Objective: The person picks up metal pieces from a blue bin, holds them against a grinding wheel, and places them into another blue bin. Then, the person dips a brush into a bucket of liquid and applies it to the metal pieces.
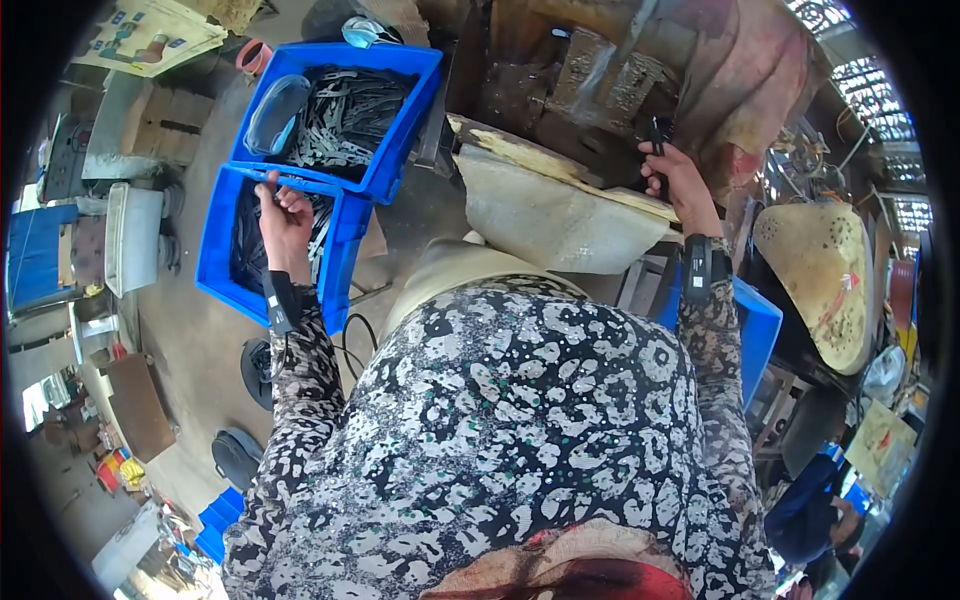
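My left hand is over the lower blue bin, its fingers curled near the rim shared with the upper bin. Whether a thin piece sits in those fingers I cannot make out. Flat grey metal strips fill much of the upper blue bin, beside a clear plastic tub. Out to the right, my right hand is closed around a slim dark tool, held upright at the edge of a wet, brown machine bed. The tool's exact kind does not show.
A pale worn board spans the machine's front, close to my body. Stained cloth hangs at its right. Another blue bin stands by my right forearm. A person in dark clothes is at the lower right.
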### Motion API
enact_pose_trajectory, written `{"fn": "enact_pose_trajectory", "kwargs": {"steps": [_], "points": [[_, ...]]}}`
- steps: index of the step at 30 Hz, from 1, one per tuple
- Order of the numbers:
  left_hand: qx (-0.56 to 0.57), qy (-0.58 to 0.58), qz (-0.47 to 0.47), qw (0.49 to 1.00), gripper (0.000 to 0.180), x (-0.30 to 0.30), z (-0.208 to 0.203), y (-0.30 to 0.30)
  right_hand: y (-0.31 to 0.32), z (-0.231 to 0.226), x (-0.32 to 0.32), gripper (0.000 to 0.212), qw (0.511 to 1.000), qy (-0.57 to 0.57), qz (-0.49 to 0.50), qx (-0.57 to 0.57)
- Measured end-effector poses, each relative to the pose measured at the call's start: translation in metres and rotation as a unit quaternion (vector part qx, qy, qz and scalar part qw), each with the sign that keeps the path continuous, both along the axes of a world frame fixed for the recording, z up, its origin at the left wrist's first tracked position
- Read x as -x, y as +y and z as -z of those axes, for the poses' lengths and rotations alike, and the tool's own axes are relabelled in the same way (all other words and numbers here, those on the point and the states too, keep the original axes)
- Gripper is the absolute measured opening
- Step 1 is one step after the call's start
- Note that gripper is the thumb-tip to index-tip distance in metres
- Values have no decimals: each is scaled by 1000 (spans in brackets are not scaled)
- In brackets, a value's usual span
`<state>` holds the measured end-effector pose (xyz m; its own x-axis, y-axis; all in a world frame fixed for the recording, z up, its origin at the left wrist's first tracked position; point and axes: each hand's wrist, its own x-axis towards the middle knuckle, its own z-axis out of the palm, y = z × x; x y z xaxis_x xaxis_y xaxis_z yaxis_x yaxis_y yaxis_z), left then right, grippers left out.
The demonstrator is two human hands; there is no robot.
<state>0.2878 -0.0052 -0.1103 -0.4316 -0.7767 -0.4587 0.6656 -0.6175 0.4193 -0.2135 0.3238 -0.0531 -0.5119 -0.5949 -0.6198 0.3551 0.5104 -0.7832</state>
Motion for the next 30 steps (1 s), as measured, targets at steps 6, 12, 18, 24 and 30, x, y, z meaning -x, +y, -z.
{"fn": "enact_pose_trajectory", "kwargs": {"steps": [6, 12, 18, 24, 30], "points": [[-53, -59, 131, 988, 29, 80, -38, 3, -4, 2, -5, 26, 1000, 13, -16, 11], [77, -71, 303, 947, 30, 174, -68, 38, -10, 9, -10, 24, 997, 68, 12, -16], [368, -203, 398, 816, 32, 245, -91, 65, -15, -5, -20, 13, 990, 118, 66, -26], [721, -377, 198, 546, 21, 288, -68, 49, -40, -55, -16, 16, 975, 163, 149, 6], [790, -377, 171, 453, 17, 298, -46, 53, -77, -91, 43, 30, 874, 458, 159, 13]]}}
